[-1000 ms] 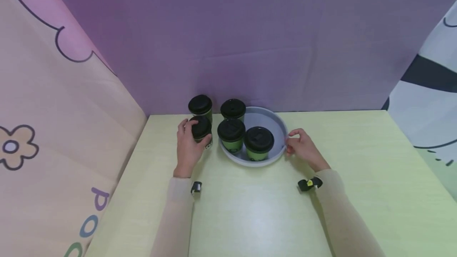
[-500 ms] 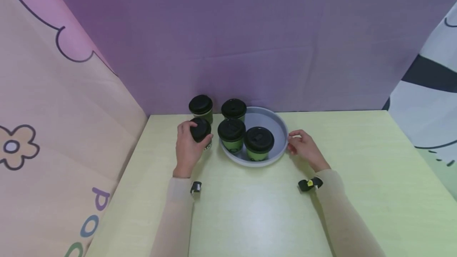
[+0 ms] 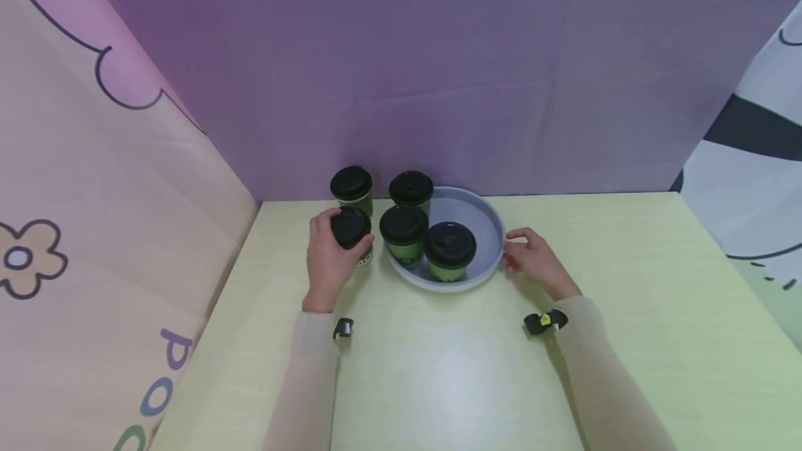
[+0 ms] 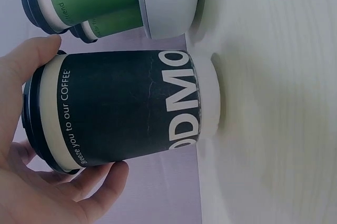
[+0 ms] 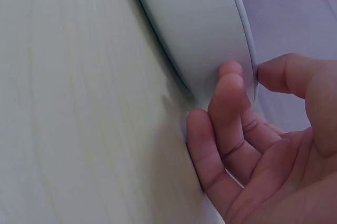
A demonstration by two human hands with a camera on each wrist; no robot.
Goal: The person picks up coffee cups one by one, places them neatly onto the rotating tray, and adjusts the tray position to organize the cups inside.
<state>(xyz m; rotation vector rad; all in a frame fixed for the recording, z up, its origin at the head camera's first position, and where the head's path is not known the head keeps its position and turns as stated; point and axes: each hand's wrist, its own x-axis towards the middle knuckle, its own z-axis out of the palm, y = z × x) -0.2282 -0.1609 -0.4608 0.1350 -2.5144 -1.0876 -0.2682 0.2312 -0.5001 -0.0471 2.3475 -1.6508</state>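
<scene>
My left hand (image 3: 330, 259) grips a paper coffee cup (image 4: 121, 108) near its black lid, thumb on one side and fingers on the other. The cup has a dark sleeve with white lettering and stands upright, its base at the tabletop. Beside it, a round grey tray (image 3: 470, 207) holds green coffee cups, among them a front cup (image 3: 450, 249) and a left cup (image 3: 404, 232), all with black lids. At the tray's right edge, my right hand (image 3: 532, 259) pinches the rim, thumb at the top and fingertips against the outer wall (image 5: 195, 29).
Behind the held cup stands another lidded cup (image 3: 352, 190), close to the purple backdrop (image 3: 401, 75). A further cup (image 3: 411, 188) is at the tray's back left. The pale wooden table (image 3: 438, 367) extends toward me, with a printed cloth (image 3: 113, 228) along its left side.
The left hand and its cup have shifted slightly toward me. The cups in the tray have slid a little leftward and back. The right hand stays at the tray's rim.
</scene>
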